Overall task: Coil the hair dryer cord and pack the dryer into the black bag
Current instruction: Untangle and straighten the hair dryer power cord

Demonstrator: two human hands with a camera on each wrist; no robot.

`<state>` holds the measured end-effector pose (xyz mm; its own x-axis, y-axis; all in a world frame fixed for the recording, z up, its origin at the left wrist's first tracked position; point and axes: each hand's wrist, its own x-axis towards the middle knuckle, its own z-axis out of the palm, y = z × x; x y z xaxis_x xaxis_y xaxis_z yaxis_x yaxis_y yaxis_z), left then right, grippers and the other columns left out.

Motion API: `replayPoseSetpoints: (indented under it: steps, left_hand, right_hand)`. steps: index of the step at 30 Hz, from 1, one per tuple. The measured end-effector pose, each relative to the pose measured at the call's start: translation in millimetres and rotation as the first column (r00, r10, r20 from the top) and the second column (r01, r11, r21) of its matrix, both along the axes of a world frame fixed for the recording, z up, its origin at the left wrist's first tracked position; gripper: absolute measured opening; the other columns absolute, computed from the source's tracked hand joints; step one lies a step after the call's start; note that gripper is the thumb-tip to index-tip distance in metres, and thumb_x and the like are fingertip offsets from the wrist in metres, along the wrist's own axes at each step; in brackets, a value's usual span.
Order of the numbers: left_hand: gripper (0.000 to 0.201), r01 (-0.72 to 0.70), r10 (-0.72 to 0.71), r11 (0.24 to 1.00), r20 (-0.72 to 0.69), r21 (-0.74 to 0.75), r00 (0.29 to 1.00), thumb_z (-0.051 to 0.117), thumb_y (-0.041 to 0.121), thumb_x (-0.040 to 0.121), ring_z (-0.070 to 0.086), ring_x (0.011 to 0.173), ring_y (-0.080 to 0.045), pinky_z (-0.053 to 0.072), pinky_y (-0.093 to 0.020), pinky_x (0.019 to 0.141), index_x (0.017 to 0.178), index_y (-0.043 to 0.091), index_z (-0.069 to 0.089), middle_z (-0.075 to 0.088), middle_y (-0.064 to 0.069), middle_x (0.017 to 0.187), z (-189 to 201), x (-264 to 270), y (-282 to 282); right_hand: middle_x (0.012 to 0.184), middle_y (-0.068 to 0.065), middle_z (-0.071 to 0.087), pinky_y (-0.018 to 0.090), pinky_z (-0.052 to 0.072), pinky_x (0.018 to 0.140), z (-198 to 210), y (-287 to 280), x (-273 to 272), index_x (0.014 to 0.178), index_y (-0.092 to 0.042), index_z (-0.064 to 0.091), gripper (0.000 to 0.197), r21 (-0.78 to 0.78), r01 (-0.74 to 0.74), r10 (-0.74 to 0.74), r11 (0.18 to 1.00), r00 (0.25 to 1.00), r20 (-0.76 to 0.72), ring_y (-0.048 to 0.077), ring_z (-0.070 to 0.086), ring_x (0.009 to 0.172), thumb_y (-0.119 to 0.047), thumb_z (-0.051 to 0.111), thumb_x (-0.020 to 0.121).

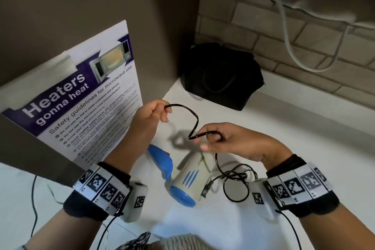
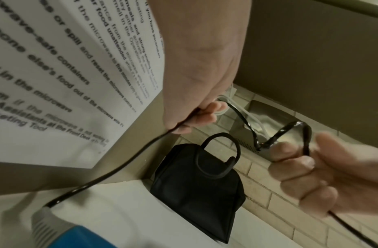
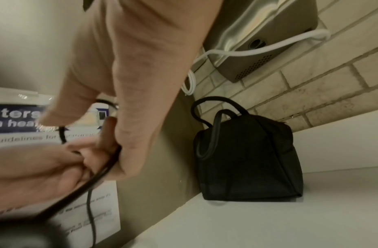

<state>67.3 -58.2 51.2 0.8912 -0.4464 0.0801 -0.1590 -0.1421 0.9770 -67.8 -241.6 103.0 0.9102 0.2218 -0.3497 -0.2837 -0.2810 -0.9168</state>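
Holding a short run of the black cord up between them, both hands work above the hair dryer, which lies on its side on the white counter. The left hand has its fingers curled round the cord near the handle end; the right hand pinches it further along, with a loop hooked over a bent finger. The stretch between them kinks in a zigzag, probably so the right hand can lay it into the first turn of a coil. The rest of the cord lies in a loose tangle on the counter beside the dryer's barrel, so the coiling looks barely begun. The black bag sits well apart in the back corner, against the brick wall, leaving room for the hands.

The head view alone shows the tangle and the whole dryer. The left wrist view shows what it hides: the cord running taut from the left hand's fingertips down to the grey strain relief at the blue handle, and the bag's two carry loops standing up. The right wrist view shows the bag standing upright; whether its top is open I cannot tell. The microwave safety poster leans at the left
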Motion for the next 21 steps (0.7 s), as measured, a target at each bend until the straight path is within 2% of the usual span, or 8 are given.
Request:
replayPoseSetpoints:
  steps: [2, 5, 7, 9, 11, 14, 19, 21]
  left_hand:
    - [0.039, -0.021, 0.021, 1.000, -0.010, -0.023, 1.000, 0.036, 0.014, 0.098, 0.047, 0.054, 0.002, 0.033, -0.024, 0.060, 0.072, 0.028, 0.061, 0.050, 0.009, 0.057, -4.5, 2.4, 1.1]
    - [0.042, -0.064, 0.058, 0.996, -0.090, -0.062, 0.994, 0.033, 0.008, 0.099, 0.048, 0.052, 0.003, 0.035, -0.020, 0.061, 0.070, 0.026, 0.056, 0.052, 0.005, 0.061, -13.9, 8.2, 0.8]
    - [0.051, -0.058, 0.039, 0.991, -0.153, -0.123, 0.987, 0.031, -0.001, 0.094, 0.051, 0.057, 0.000, 0.036, -0.024, 0.071, 0.060, 0.029, 0.054, 0.053, 0.011, 0.059, -18.8, 11.3, 2.1]
    - [0.060, -0.033, -0.018, 0.971, -0.207, -0.239, 0.978, 0.024, -0.013, 0.082, 0.050, 0.057, -0.001, 0.035, -0.027, 0.078, 0.052, 0.030, 0.054, 0.049, 0.016, 0.054, -19.0, 12.1, 4.1]
    - [0.069, -0.027, -0.070, 0.933, -0.255, -0.359, 0.964, 0.019, -0.020, 0.079, 0.048, 0.054, 0.001, 0.035, -0.025, 0.078, 0.048, 0.030, 0.054, 0.047, 0.018, 0.052, -18.3, 12.2, 8.0]
    - [0.049, -0.013, -0.140, 0.868, -0.270, -0.496, 0.953, 0.031, -0.010, 0.072, 0.047, 0.058, -0.001, 0.041, -0.019, 0.075, 0.050, 0.029, 0.052, 0.046, 0.017, 0.054, -18.5, 12.4, 16.3]
    - [0.051, 0.073, -0.214, 0.860, -0.228, -0.505, 0.950, 0.032, -0.009, 0.077, 0.052, 0.061, 0.001, 0.043, -0.014, 0.074, 0.051, 0.030, 0.054, 0.049, 0.019, 0.054, -18.5, 8.4, 25.9]
    - [0.059, 0.102, -0.235, 0.860, -0.210, -0.499, 0.949, 0.030, -0.014, 0.082, 0.053, 0.060, 0.003, 0.040, -0.018, 0.076, 0.052, 0.030, 0.055, 0.051, 0.019, 0.054, -17.9, 5.6, 28.4]
  right_hand:
    - [0.067, -0.022, 0.060, 0.008, 0.040, 0.069, 6.9, -1.3, -2.9, 0.104, -0.008, 0.061, 0.016, 0.044, 0.001, -0.003, 0.999, 0.999, 0.043, -0.005, 0.053, 0.066, -0.017, 0.053, 0.094]
    - [0.063, -0.006, 0.045, 0.019, 0.031, 0.062, 7.1, -5.2, -2.9, 0.083, -0.015, 0.063, 0.032, 0.165, 0.154, -0.175, 0.974, 0.978, 0.117, 0.008, 0.033, 0.058, -0.042, 0.047, 0.090]
    - [0.059, -0.002, 0.027, 0.026, 0.026, 0.060, 5.0, -9.5, -2.2, 0.076, -0.016, 0.061, 0.035, 0.186, 0.287, -0.313, 0.940, 0.941, 0.131, 0.012, 0.023, 0.054, -0.042, 0.045, 0.094]
    - [0.056, -0.004, 0.022, 0.026, 0.026, 0.058, 1.6, -14.0, -2.6, 0.073, -0.016, 0.060, 0.035, 0.149, 0.397, -0.416, 0.906, 0.900, 0.130, 0.011, 0.020, 0.050, -0.039, 0.045, 0.095]
    - [0.053, -0.005, 0.021, 0.023, 0.028, 0.057, -3.3, -18.7, -4.4, 0.072, -0.016, 0.060, 0.035, 0.097, 0.480, -0.490, 0.872, 0.862, 0.128, 0.012, 0.019, 0.049, -0.036, 0.046, 0.096]
    - [0.050, -0.007, 0.021, 0.018, 0.032, 0.053, -12.7, -24.9, -5.8, 0.072, -0.014, 0.059, 0.035, 0.040, 0.580, -0.580, 0.814, 0.807, 0.110, 0.011, 0.018, 0.046, -0.033, 0.046, 0.099]
    - [0.042, -0.015, 0.028, 0.023, 0.030, 0.056, -27.7, -30.7, -1.2, 0.076, -0.011, 0.060, 0.034, -0.061, 0.651, -0.642, 0.757, 0.757, 0.122, 0.005, 0.023, 0.041, -0.033, 0.048, 0.098]
    - [0.037, -0.018, 0.037, 0.024, 0.029, 0.058, -32.8, -32.7, 1.5, 0.078, -0.009, 0.061, 0.034, -0.108, 0.658, -0.643, 0.745, 0.752, 0.142, 0.005, 0.027, 0.044, -0.032, 0.048, 0.098]
